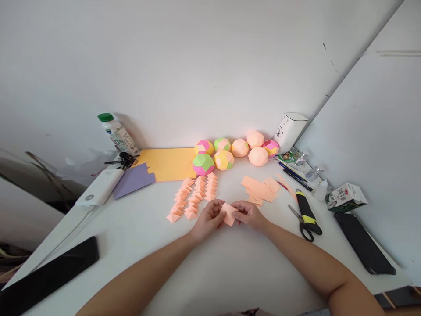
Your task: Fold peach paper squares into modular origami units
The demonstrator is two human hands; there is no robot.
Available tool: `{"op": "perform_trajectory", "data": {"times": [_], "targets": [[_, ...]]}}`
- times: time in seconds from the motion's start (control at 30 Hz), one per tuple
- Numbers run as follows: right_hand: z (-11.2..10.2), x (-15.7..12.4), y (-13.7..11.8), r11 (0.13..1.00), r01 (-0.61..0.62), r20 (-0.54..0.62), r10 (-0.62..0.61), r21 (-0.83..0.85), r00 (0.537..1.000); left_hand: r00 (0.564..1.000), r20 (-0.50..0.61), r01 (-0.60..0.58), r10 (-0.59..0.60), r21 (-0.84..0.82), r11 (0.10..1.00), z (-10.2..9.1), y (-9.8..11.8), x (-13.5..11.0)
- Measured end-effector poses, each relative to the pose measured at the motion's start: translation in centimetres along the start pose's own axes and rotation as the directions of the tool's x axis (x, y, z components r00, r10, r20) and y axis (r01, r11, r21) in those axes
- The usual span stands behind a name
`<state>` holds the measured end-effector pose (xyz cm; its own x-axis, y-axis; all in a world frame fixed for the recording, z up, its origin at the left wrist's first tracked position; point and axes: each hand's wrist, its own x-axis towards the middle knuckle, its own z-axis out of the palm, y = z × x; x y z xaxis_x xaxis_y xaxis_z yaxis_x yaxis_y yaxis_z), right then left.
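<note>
My left hand (209, 218) and my right hand (249, 214) pinch opposite sides of a small peach paper piece (229, 214), held low over the table. Its top comes to a point and its edges look angled; the fingers cover parts of both sides. Left of it lie three rows of folded peach paper units (198, 193), overlapping one another. Beyond my right hand is a loose pile of flat peach paper pieces (262, 189). Behind these sit several faceted paper balls (203, 164) in pink, green, yellow and peach.
Scissors (301, 224) and a yellow-black cutter (308, 211) lie right, near pens (296, 175), a milk carton (346, 196) and a black phone-like slab (364, 243). Orange (169, 163) and purple (133, 181) sheets, a bottle (119, 135) and a white power bank (100, 187) are left.
</note>
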<state>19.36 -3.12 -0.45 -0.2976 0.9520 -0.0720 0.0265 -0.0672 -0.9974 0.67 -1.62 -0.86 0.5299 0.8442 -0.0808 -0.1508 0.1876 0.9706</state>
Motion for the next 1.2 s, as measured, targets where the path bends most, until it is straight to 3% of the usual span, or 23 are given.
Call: {"op": "perform_trajectory", "data": {"times": [0.17, 0.33, 0.73, 1.2], "targets": [[-0.1, 0.1, 0.5, 0.999, -0.002, -0.025, 0.003, 0.044, 1.000, 0.999, 0.033, -0.043, 0.044, -0.024, 0.999, -0.2, -0.6, 0.1], [-0.2, 0.0, 0.8, 1.000, -0.002, 0.017, 0.002, -0.001, 1.000, 0.997, 0.081, -0.002, -0.003, 0.063, 0.998, -0.4, -0.6, -0.1], [0.1, -0.1, 0.7, 0.992, 0.055, -0.008, -0.057, -0.113, 0.998, 0.998, 0.061, -0.004, 0.000, 0.077, 0.997, -0.5, -1.1, 0.0], [0.0, -0.1, 0.3, 0.999, -0.004, -0.003, 0.004, 0.037, 1.000, 0.999, 0.034, 0.006, -0.009, 0.083, 0.997, -0.6, -1.4, 0.0]]}}
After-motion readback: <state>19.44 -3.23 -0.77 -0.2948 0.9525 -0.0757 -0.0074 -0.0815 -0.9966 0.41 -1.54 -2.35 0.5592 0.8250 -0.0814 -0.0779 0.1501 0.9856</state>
